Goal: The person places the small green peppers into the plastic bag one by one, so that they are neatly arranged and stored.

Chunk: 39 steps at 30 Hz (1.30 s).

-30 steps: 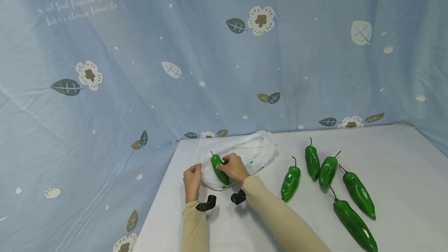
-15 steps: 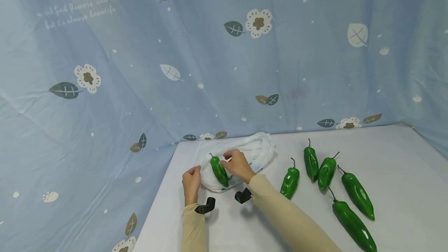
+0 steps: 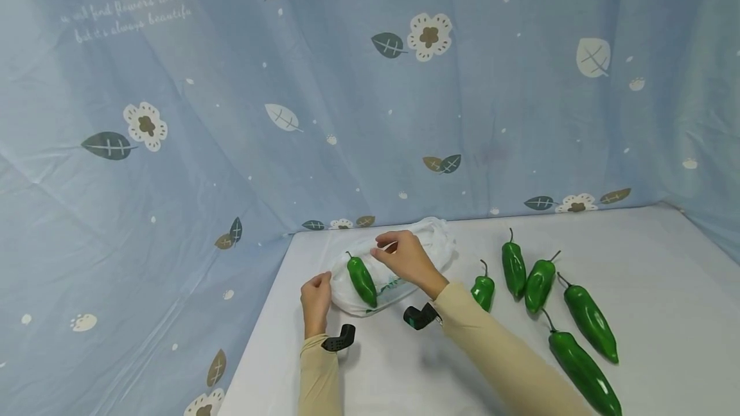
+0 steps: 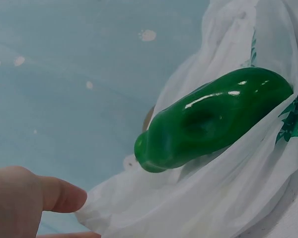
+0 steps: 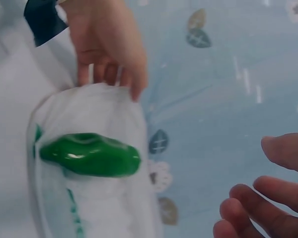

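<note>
A green chili pepper [image 3: 362, 281] with a thin stem lies on a crumpled white plastic bag [image 3: 435, 246] that has green print. At the bag's left edge, my left hand [image 3: 315, 300] pinches the plastic between thumb and fingers. The left wrist view shows the thumb [image 4: 64, 195] at the bag's corner, with the pepper [image 4: 213, 119] cradled in the folds. My right hand [image 3: 407, 259] hovers over the bag to the right of the pepper, apart from it. Its fingers are spread and hold nothing in the right wrist view, where the pepper [image 5: 92, 154] lies far from the fingertips.
Several more green chili peppers [image 3: 540, 284] lie on the white table [image 3: 665, 262] to the right; my right sleeve [image 3: 497, 352] partly covers the nearest pepper [image 3: 482, 291]. A blue printed curtain [image 3: 491, 101] hangs behind the table and along its left. Black cameras sit on both wrists.
My right hand has let go of the green chili pepper and moved up and right, away from it. The pepper stays on the bag, and my left hand keeps its pinch.
</note>
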### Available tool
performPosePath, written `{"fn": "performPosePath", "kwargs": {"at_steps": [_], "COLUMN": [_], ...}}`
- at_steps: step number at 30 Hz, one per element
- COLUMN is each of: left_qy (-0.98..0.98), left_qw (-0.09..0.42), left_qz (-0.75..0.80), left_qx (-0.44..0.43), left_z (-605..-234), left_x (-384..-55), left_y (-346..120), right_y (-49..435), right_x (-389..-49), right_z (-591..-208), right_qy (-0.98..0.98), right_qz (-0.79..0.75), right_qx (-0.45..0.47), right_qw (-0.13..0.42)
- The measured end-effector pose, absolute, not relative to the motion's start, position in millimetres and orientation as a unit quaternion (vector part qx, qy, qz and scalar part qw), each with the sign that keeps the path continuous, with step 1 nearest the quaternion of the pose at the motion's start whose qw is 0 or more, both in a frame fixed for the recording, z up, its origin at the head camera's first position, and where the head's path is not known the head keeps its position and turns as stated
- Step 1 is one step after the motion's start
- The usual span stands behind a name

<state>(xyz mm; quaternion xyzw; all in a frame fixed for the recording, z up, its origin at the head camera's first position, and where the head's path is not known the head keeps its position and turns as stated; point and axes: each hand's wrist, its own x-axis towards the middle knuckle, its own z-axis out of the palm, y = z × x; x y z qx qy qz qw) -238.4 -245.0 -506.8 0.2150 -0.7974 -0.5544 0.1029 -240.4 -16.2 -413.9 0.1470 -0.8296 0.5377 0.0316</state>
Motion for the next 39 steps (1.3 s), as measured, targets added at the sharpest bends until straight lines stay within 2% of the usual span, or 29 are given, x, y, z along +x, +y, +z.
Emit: {"fn": "performPosePath", "kwargs": {"at_steps": [11, 17, 31, 39], "left_qy": [-0.798, -0.797, -0.799, -0.797], "left_qw": [0.102, 0.103, 0.11, 0.107], "left_qz": [-0.553, -0.554, -0.55, -0.553], "left_qx": [0.217, 0.218, 0.216, 0.22], "left_z": [-506.5, -506.5, -505.9, -506.9], "left_x": [-238.5, -238.7, -238.8, -238.1], "left_y": [-243.9, -244.9, -243.9, -244.7], "right_y": [35.1, 65.1, 147.3, 185.6], "right_x": [-217.0, -204.4, -169.6, -154.1], "right_z": [-389.2, -382.4, -373.9, -380.9], "right_qy": [-0.828, -0.828, -0.856, -0.864], "right_qz": [0.533, 0.53, 0.472, 0.458], "right_qx": [0.164, 0.159, 0.085, 0.04], "right_qw": [0.06, 0.096, 0.192, 0.204]}}
